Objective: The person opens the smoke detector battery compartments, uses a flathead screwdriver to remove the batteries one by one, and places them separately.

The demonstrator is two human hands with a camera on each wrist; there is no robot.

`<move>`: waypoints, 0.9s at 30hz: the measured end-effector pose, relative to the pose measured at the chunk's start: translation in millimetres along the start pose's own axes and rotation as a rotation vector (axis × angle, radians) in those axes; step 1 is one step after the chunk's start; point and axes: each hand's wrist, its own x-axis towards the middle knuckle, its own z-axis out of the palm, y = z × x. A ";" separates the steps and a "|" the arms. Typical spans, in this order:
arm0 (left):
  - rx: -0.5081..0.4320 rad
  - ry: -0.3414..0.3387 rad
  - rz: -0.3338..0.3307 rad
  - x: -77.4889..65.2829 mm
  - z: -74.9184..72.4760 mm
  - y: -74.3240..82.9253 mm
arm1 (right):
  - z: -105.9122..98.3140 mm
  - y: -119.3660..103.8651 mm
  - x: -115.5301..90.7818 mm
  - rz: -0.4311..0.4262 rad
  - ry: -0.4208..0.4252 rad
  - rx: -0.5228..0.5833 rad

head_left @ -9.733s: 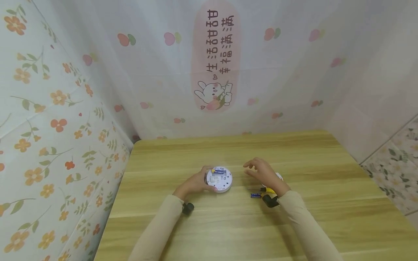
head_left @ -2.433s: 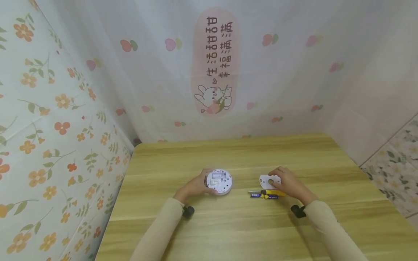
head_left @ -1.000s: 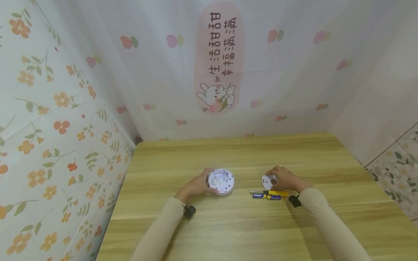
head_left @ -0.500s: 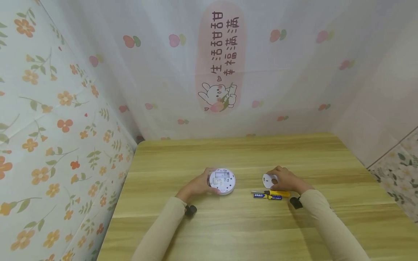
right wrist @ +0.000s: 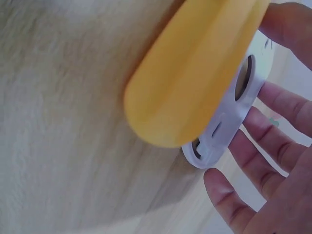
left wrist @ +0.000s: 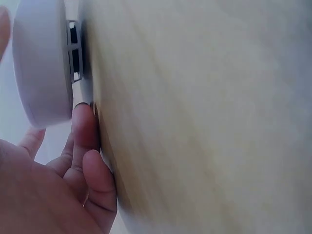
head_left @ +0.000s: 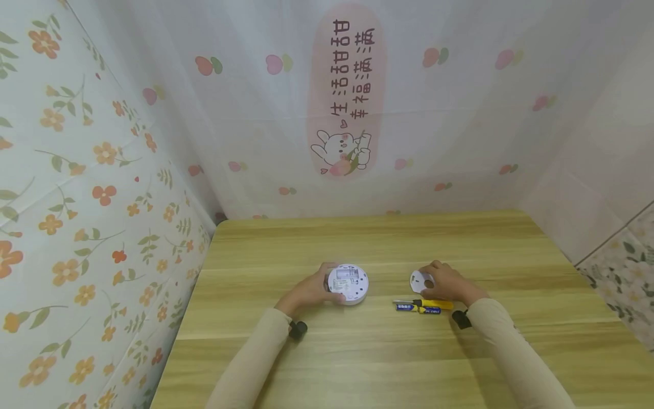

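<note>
My left hand [head_left: 311,288] grips the rim of a round white smoke detector [head_left: 349,287], its back facing up with an uncovered battery compartment that looks empty. In the left wrist view, a vented part [left wrist: 75,51] shows on the detector's face near the tabletop. To the right, my right hand [head_left: 447,282] holds a thin white mounting plate [head_left: 418,282] with a large central hole, thumb and fingers at its edges. Just in front of the plate lie a yellow-handled screwdriver [head_left: 436,304] and two blue-and-yellow batteries [head_left: 407,308] end to end.
All of this is on a wood-grain table [head_left: 357,358]. A patterned white curtain [head_left: 245,113] hangs behind the table's back edge, and a flowered cloth [head_left: 76,227] runs along its left side. In the right wrist view, the screwdriver's handle [right wrist: 190,87] covers part of the plate.
Since the earliest frame, a battery has left the detector's compartment and two now lie beside the screwdriver. My right hand has moved right onto the plate. Over the last second both hands stay nearly still.
</note>
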 end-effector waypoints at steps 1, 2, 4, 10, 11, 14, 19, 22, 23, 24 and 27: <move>-0.009 -0.009 0.000 -0.8 -0.7 0.1 | 0.5 -0.1 -0.5 0.006 0.000 -0.003; -0.019 -0.019 0.001 -1.5 -1.5 0.1 | 1.0 -0.1 -1.1 0.013 0.000 -0.004; -0.039 -0.036 0.000 -3.7 -3.3 0.6 | 1.2 -0.4 -2.5 0.024 0.006 -0.018; -0.026 -0.060 0.012 -6.7 -9.2 -1.4 | -6.3 -5.0 -2.2 -0.031 0.101 0.005; -0.020 -0.060 0.013 -6.1 -10.1 -1.8 | -8.6 -6.9 -1.2 -0.045 0.121 0.017; -0.019 -0.056 0.021 -3.8 -12.3 -1.5 | -16.4 -15.0 2.3 -0.098 0.169 0.047; -0.031 -0.038 0.023 1.6 -10.9 -1.3 | -22.7 -32.8 8.0 -0.152 0.187 0.055; -0.024 -0.019 0.040 3.8 -6.7 -0.8 | -22.3 -43.1 9.6 -0.167 0.179 0.067; -0.023 -0.014 0.047 3.8 -5.1 -0.4 | -21.4 -46.1 9.9 -0.168 0.175 0.072; -0.018 -0.009 0.052 3.5 -3.6 -0.3 | -20.4 -49.1 9.9 -0.172 0.171 0.074; -0.007 -0.009 0.067 1.0 0.4 -0.1 | -16.2 -57.9 10.6 -0.183 0.160 0.071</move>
